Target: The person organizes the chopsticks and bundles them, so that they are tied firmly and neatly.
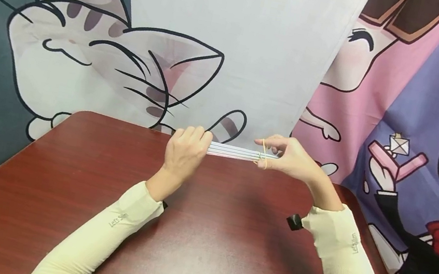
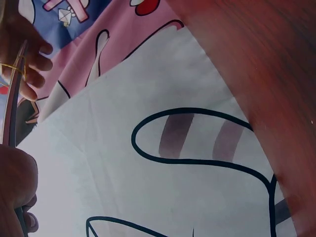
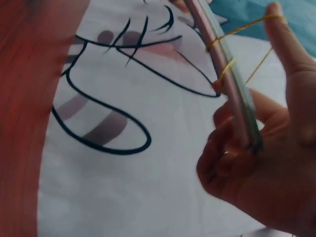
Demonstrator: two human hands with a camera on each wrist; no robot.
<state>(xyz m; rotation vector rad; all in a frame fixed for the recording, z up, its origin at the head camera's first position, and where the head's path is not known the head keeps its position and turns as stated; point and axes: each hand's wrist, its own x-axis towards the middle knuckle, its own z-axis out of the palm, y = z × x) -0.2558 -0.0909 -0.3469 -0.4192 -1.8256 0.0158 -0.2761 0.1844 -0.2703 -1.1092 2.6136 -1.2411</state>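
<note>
The left hand (image 1: 187, 148) is wrapped around a slim bundle (image 1: 232, 151) of long, pale, rod-like or strip-like pieces; whether they are rods or strips I cannot tell. The bundle juts from the left hand toward the right, its long axis running nearly level across the head view, straight from one hand to the other. It is held above the far part of the reddish-brown surface (image 1: 194, 230), touching neither the wood nor the backdrop.

The right hand (image 1: 292, 159) is at the bundle's other end, with its thumb (image 3: 291, 54) and a finger held well apart. They stretch a yellow rubber band (image 3: 242, 28), which loops around the bundle near that end and runs out to the thumb. In the right wrist view the bundle's tip lies just in front of the palm, between the thumb and the bent fingers; whether it touches the palm I cannot tell.

The relation that counts is the band's place along the bundle: it sits close to the right hand's end, well apart from the left hand, with a bare stretch between. The right hand is thus the nearer one to the band, while the left has the bundle itself.
</note>
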